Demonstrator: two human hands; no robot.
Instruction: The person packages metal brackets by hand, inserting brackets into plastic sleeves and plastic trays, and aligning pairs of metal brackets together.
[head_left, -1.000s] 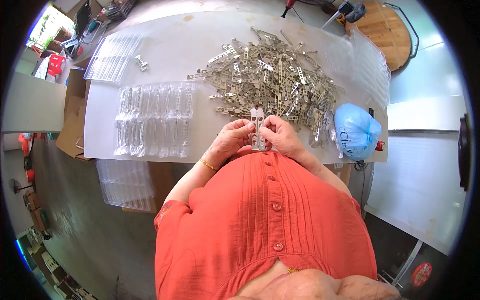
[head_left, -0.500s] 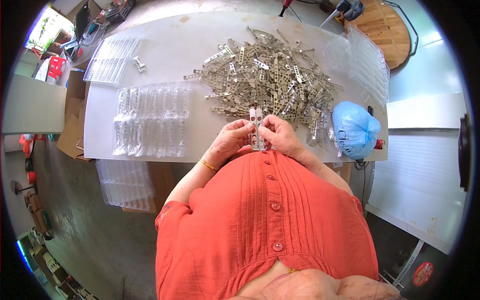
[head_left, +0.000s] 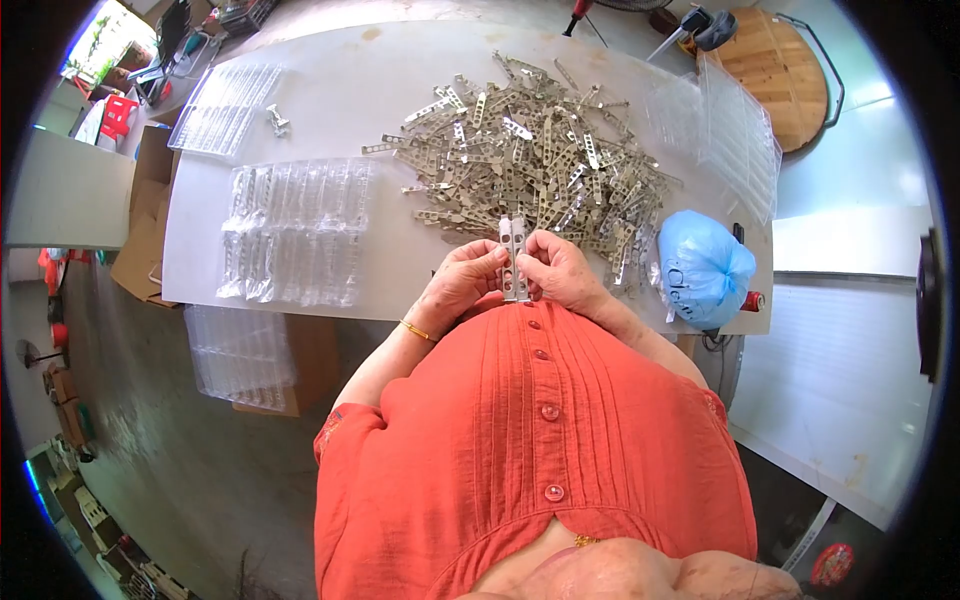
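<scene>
- Where the frame centre lies, two perforated metal strips (head_left: 514,258) are held upright, side by side, at the near edge of the white table (head_left: 330,120).
- Left hand (head_left: 462,280): fingers are clamped on the strips' left edge.
- Right hand (head_left: 562,272): fingers are clamped on the right edge.
- A heap of loose metal strips (head_left: 540,150) is spread just beyond the hands.
- Clear blister trays (head_left: 295,230) are laid at centre left; more are stacked at upper right.
- A blue plastic bag (head_left: 705,265) is seen at right.
- Cardboard boxes (head_left: 145,220) and a grey concrete floor (head_left: 170,450) are shown at left.
</scene>
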